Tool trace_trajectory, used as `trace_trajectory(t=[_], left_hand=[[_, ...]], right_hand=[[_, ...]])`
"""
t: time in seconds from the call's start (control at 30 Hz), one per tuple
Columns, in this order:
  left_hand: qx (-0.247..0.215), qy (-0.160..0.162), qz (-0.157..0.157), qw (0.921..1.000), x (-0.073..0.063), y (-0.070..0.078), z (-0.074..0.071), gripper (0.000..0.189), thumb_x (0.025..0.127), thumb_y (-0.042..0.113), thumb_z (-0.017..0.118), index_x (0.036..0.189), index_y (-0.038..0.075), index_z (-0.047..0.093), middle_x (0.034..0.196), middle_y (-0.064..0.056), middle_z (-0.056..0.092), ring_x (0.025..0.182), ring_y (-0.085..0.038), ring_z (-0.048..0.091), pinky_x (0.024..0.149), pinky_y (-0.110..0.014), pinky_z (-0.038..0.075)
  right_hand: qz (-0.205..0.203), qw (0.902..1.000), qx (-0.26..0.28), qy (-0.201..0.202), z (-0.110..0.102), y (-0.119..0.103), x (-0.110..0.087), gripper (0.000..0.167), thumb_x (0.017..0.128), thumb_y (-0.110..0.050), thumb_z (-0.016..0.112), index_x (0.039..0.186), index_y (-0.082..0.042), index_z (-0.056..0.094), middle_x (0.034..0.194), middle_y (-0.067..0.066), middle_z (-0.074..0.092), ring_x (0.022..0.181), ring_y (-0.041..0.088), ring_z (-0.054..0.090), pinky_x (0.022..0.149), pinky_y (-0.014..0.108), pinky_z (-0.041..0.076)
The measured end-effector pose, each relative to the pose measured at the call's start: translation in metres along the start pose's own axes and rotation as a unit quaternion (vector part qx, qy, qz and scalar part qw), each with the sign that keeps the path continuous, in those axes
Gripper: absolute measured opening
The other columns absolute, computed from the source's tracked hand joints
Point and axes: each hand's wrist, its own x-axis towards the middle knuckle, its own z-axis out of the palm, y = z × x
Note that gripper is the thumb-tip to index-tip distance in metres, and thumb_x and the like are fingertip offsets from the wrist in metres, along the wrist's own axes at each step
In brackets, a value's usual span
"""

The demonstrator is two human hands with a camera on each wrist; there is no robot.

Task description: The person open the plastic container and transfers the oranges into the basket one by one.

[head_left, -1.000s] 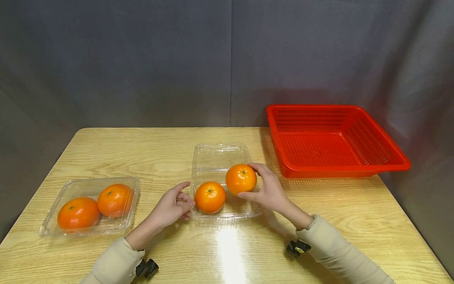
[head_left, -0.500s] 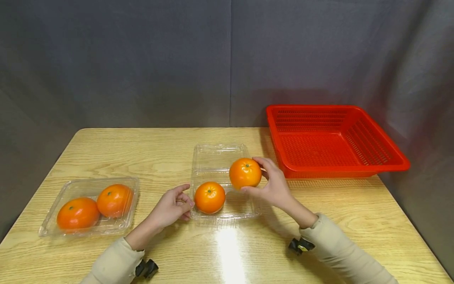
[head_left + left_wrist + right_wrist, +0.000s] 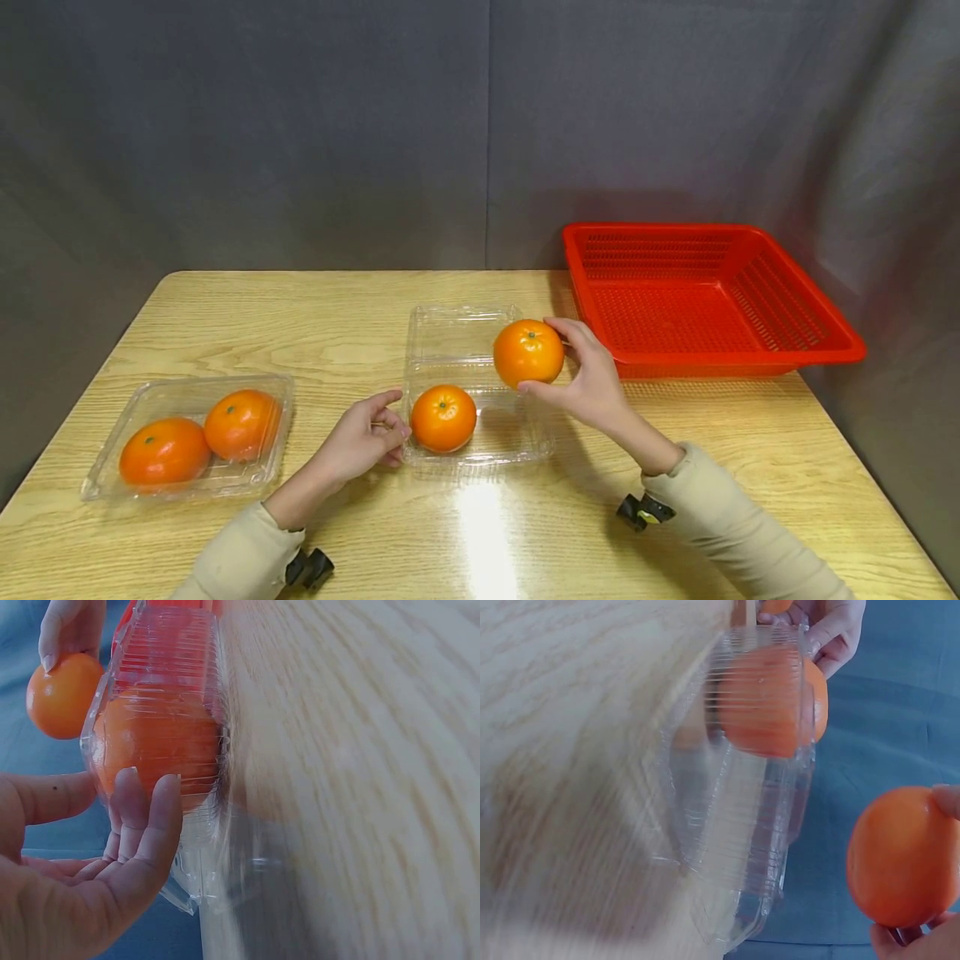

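Observation:
In the head view, my right hand [image 3: 596, 379] grips an orange [image 3: 528, 353] between thumb and fingers, above the right side of an open clear plastic clamshell container [image 3: 517, 454]. The right wrist view shows this held orange [image 3: 904, 855] raised higher than the container's rim. A second orange [image 3: 443, 418] sits in the left part of that container. My left hand [image 3: 358, 442] is at the container's left side. Seen from the left wrist, its thumb meets the rim and its bent fingertips [image 3: 166, 795] lie against the ribbed side wall. The container's lid lies folded back, away from me.
A closed clear container [image 3: 273, 467] holding two oranges [image 3: 167, 452] stands at the left of the wooden table [image 3: 322, 308]. At the back right is a red plastic basket [image 3: 705, 362], close beyond my right hand. A grey curtain [image 3: 375, 142] hangs behind the table.
My right hand has lifted its orange up out of the container, and it has shifted right and away from me. The left hand and the container have stayed in place.

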Motion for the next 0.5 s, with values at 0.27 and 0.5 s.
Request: trace_trajectory(t=[0.27,0.5], left_hand=[[0.003,0.002,-0.001,1.0000,0.001,-0.001,0.000,0.056,0.089,-0.007,0.050,0.136,-0.015,0.022,0.087,-0.018,0.056,0.062,-0.019,0.057,0.058,-0.036,0.053],[0.003,0.003,-0.006,1.0000,0.000,0.001,0.000,0.057,0.089,-0.005,0.052,0.137,-0.014,0.023,0.086,-0.017,0.055,0.062,-0.018,0.057,0.059,-0.034,0.053]], right_hand=[[0.000,0.9998,0.007,0.018,-0.009,-0.004,0.005,0.071,0.059,-0.007,0.085,0.121,0.003,0.051,0.118,0.016,0.050,0.105,0.026,0.051,0.089,0.041,0.045],[0.001,0.9995,-0.017,0.026,-0.015,-0.006,0.010,0.071,0.059,-0.007,0.085,0.121,0.002,0.051,0.118,0.015,0.051,0.104,0.025,0.051,0.087,0.040,0.046]])
